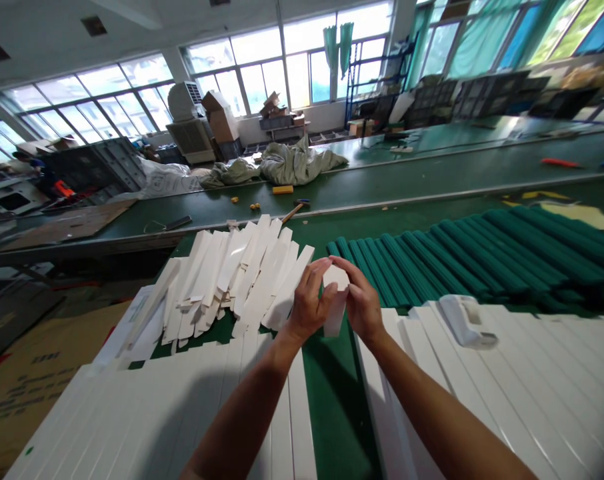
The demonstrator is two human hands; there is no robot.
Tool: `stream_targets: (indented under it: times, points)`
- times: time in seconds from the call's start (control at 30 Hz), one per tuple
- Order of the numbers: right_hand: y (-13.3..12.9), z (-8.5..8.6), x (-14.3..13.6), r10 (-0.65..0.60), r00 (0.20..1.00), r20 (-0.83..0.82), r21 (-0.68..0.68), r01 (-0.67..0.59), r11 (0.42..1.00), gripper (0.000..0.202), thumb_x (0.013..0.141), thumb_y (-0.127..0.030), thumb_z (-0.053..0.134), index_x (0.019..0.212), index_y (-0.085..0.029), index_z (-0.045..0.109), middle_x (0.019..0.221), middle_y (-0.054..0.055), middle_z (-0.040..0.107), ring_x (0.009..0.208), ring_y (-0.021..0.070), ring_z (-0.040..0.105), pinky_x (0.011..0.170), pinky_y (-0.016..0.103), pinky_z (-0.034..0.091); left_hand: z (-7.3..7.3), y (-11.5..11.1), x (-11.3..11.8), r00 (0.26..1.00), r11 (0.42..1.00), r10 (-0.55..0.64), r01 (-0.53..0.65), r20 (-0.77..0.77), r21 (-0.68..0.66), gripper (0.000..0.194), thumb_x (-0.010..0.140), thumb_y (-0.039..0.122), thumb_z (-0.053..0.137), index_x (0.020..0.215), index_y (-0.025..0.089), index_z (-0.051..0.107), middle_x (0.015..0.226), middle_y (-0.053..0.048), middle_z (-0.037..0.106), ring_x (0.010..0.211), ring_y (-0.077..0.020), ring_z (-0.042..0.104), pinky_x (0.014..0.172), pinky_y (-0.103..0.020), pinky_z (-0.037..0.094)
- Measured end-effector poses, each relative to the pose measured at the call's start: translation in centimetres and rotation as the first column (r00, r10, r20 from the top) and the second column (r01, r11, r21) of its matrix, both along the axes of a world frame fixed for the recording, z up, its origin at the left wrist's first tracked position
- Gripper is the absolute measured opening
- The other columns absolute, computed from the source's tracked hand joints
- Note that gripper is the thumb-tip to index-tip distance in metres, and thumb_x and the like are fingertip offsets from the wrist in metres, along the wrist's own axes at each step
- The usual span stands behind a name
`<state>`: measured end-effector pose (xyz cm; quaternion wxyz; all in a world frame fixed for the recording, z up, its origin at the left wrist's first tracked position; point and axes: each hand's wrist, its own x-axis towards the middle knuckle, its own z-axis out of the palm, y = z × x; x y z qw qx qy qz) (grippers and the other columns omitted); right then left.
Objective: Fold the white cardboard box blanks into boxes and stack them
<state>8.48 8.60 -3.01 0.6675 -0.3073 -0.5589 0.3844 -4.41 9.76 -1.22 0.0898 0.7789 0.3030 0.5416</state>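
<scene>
Between my two hands a small white box-like piece [335, 300] stands with its end toward me, above the green gap in the table. My left hand [309, 300] grips its left side, fingers curled over the top edge. On the other side, my right hand [363, 303] closes round the piece's right edge. Left of my hands lies a loose pile of flat white strips [237, 273]. Long white boxes [182, 407] lie in a row at the lower left, and more white boxes [547, 380] lie at the lower right.
Dark green ribbed rolls [462, 260] lie at the right behind the boxes. A white tape dispenser [467, 322] rests on the right boxes. Farther back are a yellow block [283, 190], a hammer-like tool [293, 212] and crumpled grey sacks [297, 163]. Brown cardboard [47, 373] is at the left.
</scene>
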Motion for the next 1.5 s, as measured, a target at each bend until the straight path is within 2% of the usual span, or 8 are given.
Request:
stream_targets:
  times: [0.1,0.2,0.5,0.87,1.03,1.2,1.3,1.5]
  points:
    - [-0.6,-0.1,0.5,0.006,0.987,0.160,0.017,-0.009,1.000,0.054,0.090,-0.043,0.050,0.141,-0.025,0.048,0.148,0.006,0.045,0.138,0.0261,0.038,0.117,0.044,0.026,0.4,0.3,-0.8,0.997,1.000,-0.020,0.021,-0.070,0.023,0.041,0.100,0.033,0.040,0.134,0.015,0.049,0.126,-0.017,0.060,0.122,-0.0237,0.055,0.102,-0.043,0.049]
    - [-0.6,-0.1,0.6,-0.028,0.972,0.234,0.040,0.020,0.999,0.050,0.092,-0.044,0.050,0.138,-0.023,0.049,0.143,0.008,0.049,0.134,0.0263,0.043,0.114,0.043,0.031,0.6,0.4,-1.1,0.997,0.999,-0.005,0.007,-0.077,0.035,0.039,0.099,0.031,0.042,0.135,0.017,0.051,0.122,-0.015,0.062,0.115,-0.0219,0.059,0.098,-0.040,0.051]
    - [0.1,-0.3,0.4,-0.076,0.989,0.127,-0.034,0.081,0.996,0.041,0.092,-0.053,0.051,0.119,-0.024,0.063,0.125,0.007,0.064,0.119,0.0255,0.057,0.107,0.041,0.041,1.6,0.2,-1.1,0.994,0.997,-0.019,0.010,-0.106,-0.081,0.033,0.096,0.030,0.050,0.126,0.022,0.062,0.109,-0.009,0.063,0.103,-0.0170,0.062,0.089,-0.031,0.055]
    - [0.7,-0.8,0.6,-0.007,0.996,0.090,-0.032,0.010,0.999,0.036,0.096,-0.042,0.049,0.124,-0.025,0.063,0.131,0.006,0.061,0.123,0.0234,0.056,0.111,0.041,0.039,1.8,-0.1,-0.7,0.967,0.989,0.147,-0.137,-0.208,0.062,0.029,0.097,0.029,0.049,0.118,0.018,0.066,0.106,-0.010,0.065,0.096,-0.0156,0.065,0.082,-0.028,0.058]
    - [-0.1,-0.8,1.1,0.136,0.973,0.188,0.012,-0.140,0.990,0.061,0.090,-0.040,0.056,0.147,-0.023,0.039,0.149,0.009,0.045,0.136,0.0275,0.044,0.115,0.045,0.034,3.0,-0.2,-1.4,0.906,0.989,0.143,-0.118,-0.398,0.087,0.034,0.098,0.032,0.045,0.125,0.023,0.063,0.107,-0.010,0.063,0.099,-0.0180,0.065,0.083,-0.032,0.058]
    - [-0.2,-1.5,0.5,0.020,0.940,0.341,0.043,-0.037,0.998,0.082,0.082,-0.030,0.066,0.152,-0.023,0.024,0.153,0.012,0.037,0.136,0.0290,0.044,0.112,0.044,0.039,3.8,-0.1,-1.9,0.858,0.993,0.042,0.021,-0.512,0.116,0.034,0.098,0.028,0.043,0.125,0.020,0.062,0.140,-0.010,0.055,0.130,-0.0238,0.051,0.106,-0.043,0.047]
    - [0.0,-1.8,0.3,-0.015,0.935,0.354,0.021,0.008,1.000,0.090,0.077,-0.027,0.071,0.152,-0.024,0.022,0.151,0.013,0.039,0.135,0.0290,0.046,0.110,0.044,0.042,3.7,0.0,-2.1,0.806,0.988,-0.012,0.101,-0.591,0.118,0.038,0.098,0.025,0.040,0.131,0.016,0.055,0.141,-0.010,0.055,0.132,-0.0228,0.050,0.106,-0.042,0.048]
    - [0.4,-0.9,0.8,0.054,0.917,0.395,0.019,-0.067,0.998,0.081,0.076,-0.028,0.074,0.146,-0.022,0.032,0.146,0.013,0.045,0.134,0.0281,0.047,0.112,0.042,0.041,4.5,-0.1,-2.1,0.692,0.966,0.127,0.077,-0.710,0.248,0.039,0.095,0.021,0.042,0.129,0.009,0.055,0.136,-0.014,0.059,0.130,-0.0330,0.052,0.094,-0.051,0.054]
